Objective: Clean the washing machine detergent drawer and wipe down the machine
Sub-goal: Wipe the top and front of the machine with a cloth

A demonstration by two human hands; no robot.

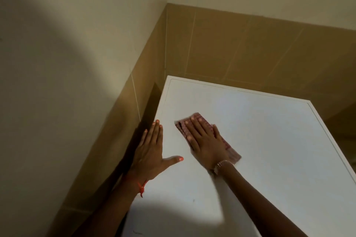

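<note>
Right hand: lying flat and released, straight fingers pressing the checked cloth onto the machine top, grasping nothing.
Left hand: resting flat and released beside the left edge, thumb spread, seemingly bracing.
Cloth: sitting folded under the right palm, left of the top's middle, its near corner blurring.
Wiping well: probably calling for even palm pressure and overlapping passes, working from the far corner by the tiled wall toward the near edge.
Left strip: likely needing the bracing hand lifted before being wiped.
Detergent drawer: not showing in this view.
</note>
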